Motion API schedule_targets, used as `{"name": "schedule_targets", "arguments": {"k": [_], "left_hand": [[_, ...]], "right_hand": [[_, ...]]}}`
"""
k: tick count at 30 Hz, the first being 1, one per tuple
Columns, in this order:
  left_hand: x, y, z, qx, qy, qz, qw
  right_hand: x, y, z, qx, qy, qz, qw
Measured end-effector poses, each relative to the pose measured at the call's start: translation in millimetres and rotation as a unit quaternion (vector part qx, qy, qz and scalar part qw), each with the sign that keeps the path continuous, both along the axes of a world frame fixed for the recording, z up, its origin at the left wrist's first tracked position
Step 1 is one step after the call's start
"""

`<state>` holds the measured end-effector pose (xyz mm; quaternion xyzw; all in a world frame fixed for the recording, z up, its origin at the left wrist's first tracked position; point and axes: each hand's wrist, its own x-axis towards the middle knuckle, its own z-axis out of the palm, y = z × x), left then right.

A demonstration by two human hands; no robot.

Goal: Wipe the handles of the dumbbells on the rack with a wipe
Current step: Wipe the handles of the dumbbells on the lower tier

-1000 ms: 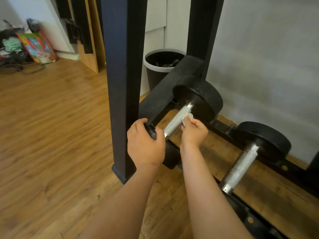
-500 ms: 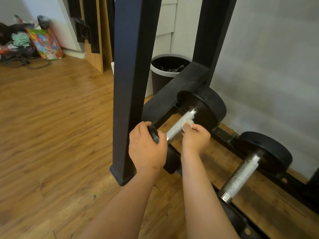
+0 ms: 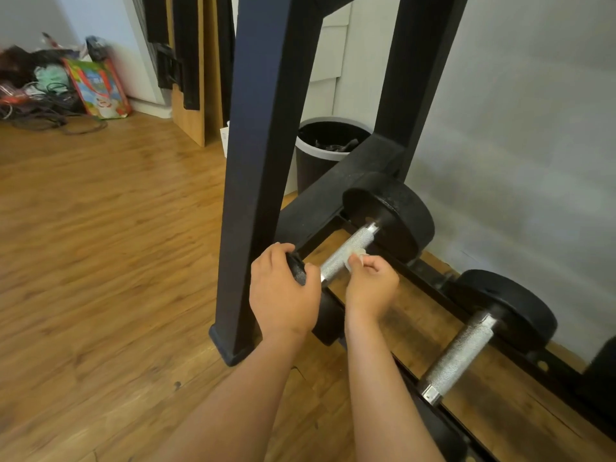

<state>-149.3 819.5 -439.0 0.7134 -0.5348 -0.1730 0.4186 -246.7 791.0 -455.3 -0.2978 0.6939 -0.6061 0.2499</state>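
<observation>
Your right hand [image 3: 371, 288] pinched the wipe [image 3: 356, 255] on the knurled handle [image 3: 335, 266], left hand [image 3: 283, 295] gripping its near head [image 3: 297, 270]; neighbouring handle [image 3: 456, 355] likely next.

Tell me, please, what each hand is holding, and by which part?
Left hand grips the black near end of the left dumbbell; right hand pinches a crumpled white wipe against its knurled handle.

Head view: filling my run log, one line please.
left hand grips dumbbell end | right hand holds wipe on handle | second dumbbell untouched
</observation>
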Motion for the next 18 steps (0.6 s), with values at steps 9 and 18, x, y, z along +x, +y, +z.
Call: {"name": "schedule_targets", "arguments": {"k": [9,18], "left_hand": [[2.6,-1.5,0.4,-0.001,-0.002,-0.008,1.000],[2.5,-1.3,2.5,-0.006,0.000,-0.021,1.000]], "right_hand": [[-7.5,2.9,3.6,0.019,-0.193,0.059,0.979],[-14.5,4.0,-5.2,0.006,-0.277,0.083,0.957]]}}
